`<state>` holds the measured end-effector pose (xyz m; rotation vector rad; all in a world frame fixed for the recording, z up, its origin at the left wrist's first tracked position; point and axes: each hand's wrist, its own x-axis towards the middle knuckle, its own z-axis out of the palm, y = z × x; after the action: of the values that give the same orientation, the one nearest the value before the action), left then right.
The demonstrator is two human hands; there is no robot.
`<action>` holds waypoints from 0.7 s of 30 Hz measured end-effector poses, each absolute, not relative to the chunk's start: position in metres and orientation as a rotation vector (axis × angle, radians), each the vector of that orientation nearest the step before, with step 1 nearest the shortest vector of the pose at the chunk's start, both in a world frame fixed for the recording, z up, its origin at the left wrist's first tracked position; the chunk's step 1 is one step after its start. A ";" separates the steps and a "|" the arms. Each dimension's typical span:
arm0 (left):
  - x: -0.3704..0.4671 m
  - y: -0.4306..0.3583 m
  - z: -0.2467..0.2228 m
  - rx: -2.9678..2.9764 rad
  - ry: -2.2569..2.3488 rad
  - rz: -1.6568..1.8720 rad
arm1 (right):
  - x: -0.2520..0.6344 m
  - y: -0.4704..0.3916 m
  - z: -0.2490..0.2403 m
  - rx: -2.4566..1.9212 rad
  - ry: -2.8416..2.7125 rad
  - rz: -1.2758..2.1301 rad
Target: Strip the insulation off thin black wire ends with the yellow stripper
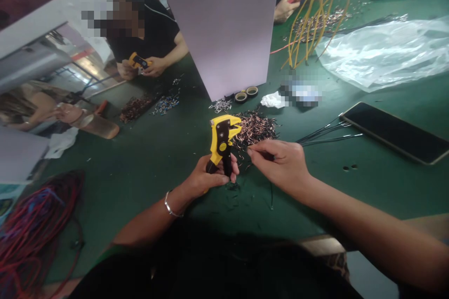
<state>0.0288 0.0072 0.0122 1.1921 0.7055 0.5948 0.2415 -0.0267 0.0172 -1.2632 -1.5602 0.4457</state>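
Observation:
My left hand (206, 176) is wrapped round the handles of a yellow and black wire stripper (221, 142), its jaws pointing up and to the right. To the right of the tool, my right hand (280, 161) is closed in a pinch on a thin black wire (271, 196), which hangs down below the fingers. The pinched wire end sits apart from the jaws. Behind both hands lies a heap of short copper and black wire ends (257, 127). Several longer black wires (319, 134) lie to the right on the green table (147, 196).
A phone (396, 131) lies at the right, near a clear plastic bag (386, 56). Tape rolls (246, 94) and white tissue (272, 100) sit beside an upright panel (231, 23). Red wire coils (38, 224) fill the left. Co-workers handle tools across the table.

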 end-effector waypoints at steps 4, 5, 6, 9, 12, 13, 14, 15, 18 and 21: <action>0.029 0.006 0.011 1.197 0.694 0.580 | 0.240 -0.028 0.018 -1.237 -1.593 0.426; 0.029 0.006 0.011 1.200 0.696 0.581 | 0.240 -0.028 0.018 -1.241 -1.598 0.431; 0.029 0.006 0.011 1.202 0.697 0.585 | 0.239 -0.029 0.018 -1.247 -1.600 0.438; 0.029 0.006 0.011 1.210 0.706 0.602 | 0.239 -0.029 0.016 -1.265 -1.618 0.455; 0.028 0.005 0.009 1.238 0.735 0.612 | 0.239 -0.029 0.015 -1.270 -1.631 0.448; 0.028 0.005 0.008 1.245 0.743 0.616 | 0.238 -0.029 0.014 -1.263 -1.633 0.442; 0.028 0.005 0.007 1.249 0.749 0.623 | 0.238 -0.029 0.014 -1.256 -1.634 0.439; 0.027 0.005 0.006 1.252 0.754 0.631 | 0.238 -0.029 0.014 -1.253 -1.636 0.440; 0.027 0.006 0.004 1.274 0.774 0.632 | 0.238 -0.030 0.015 -1.267 -1.643 0.459; 0.027 0.005 0.004 1.309 0.791 0.615 | 0.239 -0.030 0.017 -1.267 -1.656 0.461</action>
<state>0.0270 0.0053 0.0039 1.3093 0.7906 0.6149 0.2387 -0.0297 0.0166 -1.2671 -1.6561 0.4609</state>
